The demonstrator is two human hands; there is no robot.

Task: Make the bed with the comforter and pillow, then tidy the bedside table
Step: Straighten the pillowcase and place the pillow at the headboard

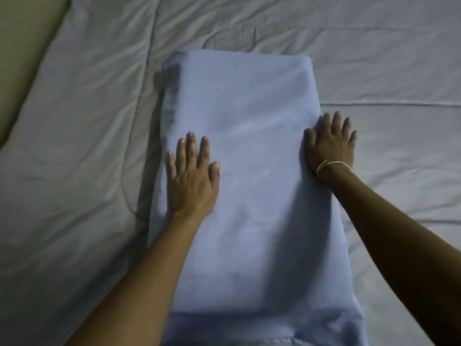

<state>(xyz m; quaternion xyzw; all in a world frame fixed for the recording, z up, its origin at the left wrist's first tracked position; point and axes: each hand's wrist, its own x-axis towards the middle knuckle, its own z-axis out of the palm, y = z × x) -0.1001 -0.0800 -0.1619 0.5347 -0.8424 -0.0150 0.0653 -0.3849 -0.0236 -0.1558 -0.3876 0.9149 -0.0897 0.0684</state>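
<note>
The left hand (192,181) lies flat, palm down and fingers spread, on the blue pillow (252,176) near its left edge. The right hand (329,143), with a thin string bracelet (333,166) at the wrist, presses open-fingered against the pillow's right edge; neither hand grips anything. The pillow's near end runs out of view at the bottom. It lies lengthwise on the wrinkled pale comforter (74,146), whose left edge meets a beige surface (22,58).

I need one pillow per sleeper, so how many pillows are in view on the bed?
1. A blue pillow lies lengthwise mid-frame, left hand on top, right hand at its right edge. Others may lie outside the frame.
</note>
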